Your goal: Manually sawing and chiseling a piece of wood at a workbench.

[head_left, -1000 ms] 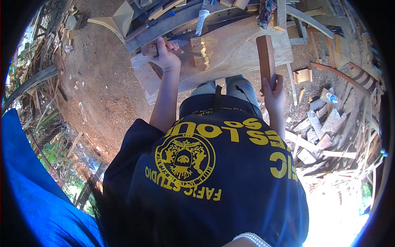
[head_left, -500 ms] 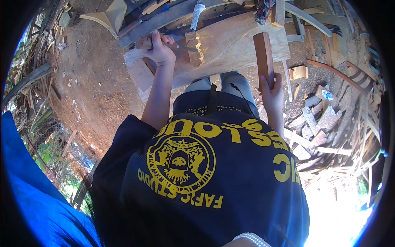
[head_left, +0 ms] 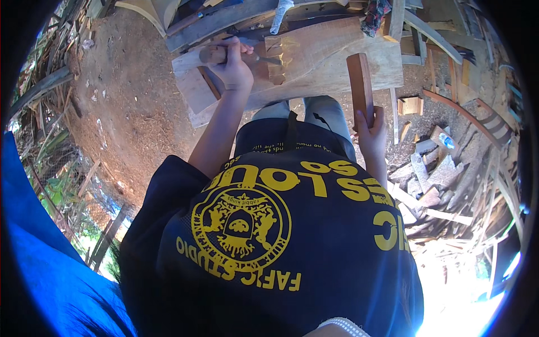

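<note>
My left hand is wrapped round the wooden handle of a chisel. The chisel's blade lies low, its tip pointing right at the notched edge of a carved wooden board. Whether the tip touches the wood I cannot tell. That board rests on a wide wooden plank across the front of my legs. On the other side my right hand grips the lower end of a thick reddish-brown wooden bar. It stands raised, apart from the chisel.
A cloth-wrapped tool and a dark red bundled cloth lie past the board. A small wood block is on the ground at right, near a heap of offcuts. Bare brown earth spreads at left; blue sheeting hangs lower left.
The whole view has shifted a little. My left hand and the chisel sit slightly farther right; the chisel's tip remains at the notched edge. The right hand still holds the bar, slightly lower.
</note>
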A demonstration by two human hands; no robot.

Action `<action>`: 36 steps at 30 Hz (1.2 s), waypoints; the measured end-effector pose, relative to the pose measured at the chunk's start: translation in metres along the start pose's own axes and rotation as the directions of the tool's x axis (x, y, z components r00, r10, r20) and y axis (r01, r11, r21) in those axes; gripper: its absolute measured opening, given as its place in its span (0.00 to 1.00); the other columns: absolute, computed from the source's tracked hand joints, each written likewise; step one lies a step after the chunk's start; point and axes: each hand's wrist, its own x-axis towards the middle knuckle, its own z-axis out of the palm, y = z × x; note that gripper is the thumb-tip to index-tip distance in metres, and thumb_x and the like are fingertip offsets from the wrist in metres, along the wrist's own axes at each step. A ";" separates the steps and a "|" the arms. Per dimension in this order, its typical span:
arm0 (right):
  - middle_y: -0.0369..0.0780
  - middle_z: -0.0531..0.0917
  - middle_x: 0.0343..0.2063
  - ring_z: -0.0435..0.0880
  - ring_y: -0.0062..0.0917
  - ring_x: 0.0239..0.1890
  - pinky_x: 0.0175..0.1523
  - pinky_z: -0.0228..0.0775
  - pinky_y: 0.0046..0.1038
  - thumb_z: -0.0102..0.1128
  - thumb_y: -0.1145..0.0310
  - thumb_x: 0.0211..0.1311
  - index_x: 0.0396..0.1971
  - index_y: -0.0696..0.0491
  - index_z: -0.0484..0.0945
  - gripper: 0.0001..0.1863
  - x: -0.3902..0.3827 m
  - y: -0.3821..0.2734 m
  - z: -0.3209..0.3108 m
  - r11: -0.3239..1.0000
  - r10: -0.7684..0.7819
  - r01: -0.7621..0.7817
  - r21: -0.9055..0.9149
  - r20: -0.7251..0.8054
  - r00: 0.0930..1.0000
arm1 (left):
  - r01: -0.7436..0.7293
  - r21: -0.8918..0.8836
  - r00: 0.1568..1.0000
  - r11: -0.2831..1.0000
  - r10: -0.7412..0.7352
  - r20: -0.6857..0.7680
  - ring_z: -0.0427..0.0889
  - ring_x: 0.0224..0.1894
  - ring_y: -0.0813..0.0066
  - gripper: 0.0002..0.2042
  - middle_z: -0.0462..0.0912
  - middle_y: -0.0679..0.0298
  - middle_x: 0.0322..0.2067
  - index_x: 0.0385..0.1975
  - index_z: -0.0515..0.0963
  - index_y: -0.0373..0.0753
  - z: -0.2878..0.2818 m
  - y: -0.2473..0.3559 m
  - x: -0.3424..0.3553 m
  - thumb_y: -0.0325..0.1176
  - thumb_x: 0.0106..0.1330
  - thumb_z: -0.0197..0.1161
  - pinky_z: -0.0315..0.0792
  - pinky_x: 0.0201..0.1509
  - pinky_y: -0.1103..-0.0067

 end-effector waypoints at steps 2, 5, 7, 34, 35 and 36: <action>0.42 0.82 0.20 0.84 0.26 0.21 0.26 0.73 0.28 0.58 0.61 0.66 0.42 0.54 0.68 0.15 0.001 0.002 0.002 1.000 0.016 -0.017 0.007 0.010 1.000 | -0.018 0.022 1.000 1.000 0.017 0.025 0.76 0.22 0.76 0.08 0.76 0.62 0.21 0.32 0.66 0.37 0.001 0.001 -0.006 0.20 0.64 0.59 0.78 0.29 0.74; 0.41 0.82 0.20 0.84 0.25 0.20 0.25 0.73 0.27 0.58 0.61 0.66 0.42 0.54 0.68 0.15 0.003 0.002 0.006 0.999 0.043 -0.043 -0.010 0.010 0.999 | -0.062 0.085 0.998 0.994 0.060 0.026 0.77 0.22 0.76 0.08 0.76 0.62 0.21 0.32 0.66 0.37 0.001 0.004 -0.012 0.20 0.64 0.59 0.79 0.32 0.75; 0.41 0.82 0.20 0.84 0.25 0.20 0.25 0.72 0.27 0.59 0.61 0.66 0.42 0.54 0.68 0.15 0.004 0.002 0.009 0.998 0.059 -0.059 -0.027 0.006 0.998 | -0.067 0.117 0.998 0.991 0.066 0.018 0.77 0.23 0.76 0.08 0.76 0.61 0.21 0.33 0.65 0.37 0.000 0.006 -0.014 0.20 0.65 0.59 0.80 0.33 0.74; 0.50 0.81 0.31 0.84 0.29 0.24 0.22 0.76 0.24 0.52 0.63 0.71 0.43 0.60 0.62 0.15 -0.011 -0.041 0.016 0.830 0.134 -0.251 0.498 0.258 0.957 | -0.044 0.204 0.996 0.978 0.026 0.088 0.78 0.26 0.70 0.09 0.75 0.60 0.23 0.37 0.62 0.38 -0.021 -0.004 -0.012 0.19 0.66 0.55 0.79 0.40 0.67; 0.50 0.81 0.31 0.84 0.29 0.24 0.22 0.76 0.23 0.52 0.63 0.71 0.43 0.60 0.62 0.15 -0.011 -0.040 0.017 0.839 0.135 -0.246 0.485 0.251 0.958 | -0.045 0.201 0.996 0.979 0.029 0.081 0.78 0.26 0.70 0.09 0.75 0.60 0.23 0.37 0.62 0.38 -0.021 -0.003 -0.015 0.19 0.66 0.55 0.79 0.40 0.67; 0.49 0.81 0.31 0.84 0.29 0.24 0.22 0.76 0.23 0.52 0.64 0.71 0.42 0.60 0.62 0.15 -0.011 -0.039 0.018 0.846 0.143 -0.245 0.473 0.242 0.960 | -0.042 0.207 0.997 0.977 0.028 0.071 0.78 0.26 0.70 0.09 0.75 0.60 0.23 0.37 0.62 0.38 -0.021 -0.002 -0.017 0.19 0.66 0.55 0.79 0.40 0.68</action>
